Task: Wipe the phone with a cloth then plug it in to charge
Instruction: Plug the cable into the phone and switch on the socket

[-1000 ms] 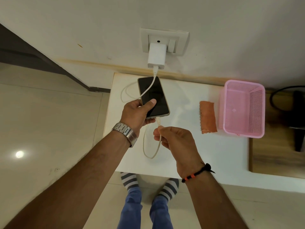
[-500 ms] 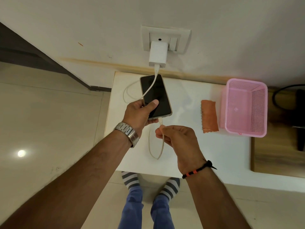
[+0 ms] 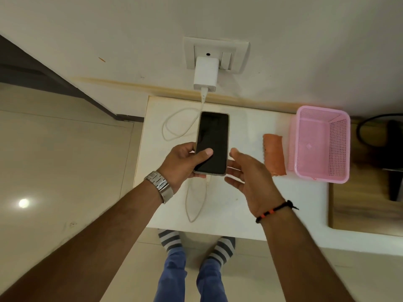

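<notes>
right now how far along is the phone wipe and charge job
Wiping looks finished: the cloth lies folded beside the pink basket. The cable appears plugged into the phone, with the charger in the socket. The left hand holds the phone; the right hand is open. Left: set it down.

The phone point(image 3: 212, 143) in my left hand point(image 3: 181, 163) has a glossy black glass face and a pale, smooth rim. The cable point(image 3: 174, 125) and the charger point(image 3: 206, 74) look like smooth white plastic, as does the socket plate point(image 3: 242, 51). The table point(image 3: 250, 205) is smooth, matt white. The cloth point(image 3: 274, 154) is orange, soft and nubbly, with a bumpy edge. The basket point(image 3: 320, 144) is pink plastic mesh, slightly shiny. My watch point(image 3: 160, 185) is brushed metal links. The floor point(image 3: 54, 171) is polished tile, reflecting a lamp.
</notes>
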`<state>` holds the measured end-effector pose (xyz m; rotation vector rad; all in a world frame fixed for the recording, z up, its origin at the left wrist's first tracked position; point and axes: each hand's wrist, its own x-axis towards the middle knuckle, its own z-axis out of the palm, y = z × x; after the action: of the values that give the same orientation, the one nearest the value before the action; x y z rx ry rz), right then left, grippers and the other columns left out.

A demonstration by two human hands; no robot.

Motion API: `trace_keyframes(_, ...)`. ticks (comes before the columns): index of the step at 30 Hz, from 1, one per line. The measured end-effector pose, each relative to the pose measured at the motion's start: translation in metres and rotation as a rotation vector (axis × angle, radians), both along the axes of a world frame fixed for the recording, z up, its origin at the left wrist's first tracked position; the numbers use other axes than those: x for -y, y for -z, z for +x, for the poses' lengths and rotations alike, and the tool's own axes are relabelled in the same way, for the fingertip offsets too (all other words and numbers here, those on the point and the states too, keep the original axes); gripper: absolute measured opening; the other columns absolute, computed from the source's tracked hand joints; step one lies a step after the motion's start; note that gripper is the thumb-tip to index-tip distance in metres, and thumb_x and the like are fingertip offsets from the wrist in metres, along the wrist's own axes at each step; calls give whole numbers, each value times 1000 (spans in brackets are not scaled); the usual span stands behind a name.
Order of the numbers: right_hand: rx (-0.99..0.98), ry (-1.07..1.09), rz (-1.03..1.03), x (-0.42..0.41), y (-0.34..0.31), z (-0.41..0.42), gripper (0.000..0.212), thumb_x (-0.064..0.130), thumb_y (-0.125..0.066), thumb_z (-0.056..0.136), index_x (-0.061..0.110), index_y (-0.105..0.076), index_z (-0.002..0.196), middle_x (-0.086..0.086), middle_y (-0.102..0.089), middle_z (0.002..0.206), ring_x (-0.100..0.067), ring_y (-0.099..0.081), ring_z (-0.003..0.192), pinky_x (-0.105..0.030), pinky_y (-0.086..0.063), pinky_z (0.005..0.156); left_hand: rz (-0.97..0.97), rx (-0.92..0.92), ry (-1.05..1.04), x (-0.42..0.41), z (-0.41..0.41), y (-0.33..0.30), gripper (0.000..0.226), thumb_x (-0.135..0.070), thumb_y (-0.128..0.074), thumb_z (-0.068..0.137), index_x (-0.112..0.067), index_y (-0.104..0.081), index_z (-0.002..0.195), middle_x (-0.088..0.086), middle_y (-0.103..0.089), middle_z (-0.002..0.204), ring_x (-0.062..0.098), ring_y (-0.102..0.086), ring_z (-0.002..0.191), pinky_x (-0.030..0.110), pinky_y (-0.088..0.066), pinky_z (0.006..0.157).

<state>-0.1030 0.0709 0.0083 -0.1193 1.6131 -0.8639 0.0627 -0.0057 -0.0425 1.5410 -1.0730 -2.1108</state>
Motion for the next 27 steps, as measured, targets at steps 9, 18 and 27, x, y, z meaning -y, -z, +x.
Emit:
trace_keyframes(9,-91,29,-49,13,33,-25,24,15,-59,100,9,-68,121,-6,-76,113,-22,-73,104,-36,-59,92,300,-111,-73,9,-33,19,46,-38,-43,104,-7,-65,130,15,-74,122,27,-71,112,46,-59,93)
trace_keyframes(18,-174,9,7,13,66,-30,25,13,-61,99,7,-68,122,-9,-74,116,-25,-71,107,-35,-59,92,198,-46,-449,42,-34,30,39,-7,-47,101,-6,-59,138,10,-63,139,27,-57,130,51,-47,109)
trace_keyframes(27,-236,-118,38,48,93,7,16,13,-67,92,15,-77,105,-10,-74,114,-28,-68,111,-46,-54,101,-196,288,-259,63,14,48,33,-17,-45,108,-14,-65,134,4,-54,150,13,-57,104,26,-43,95)
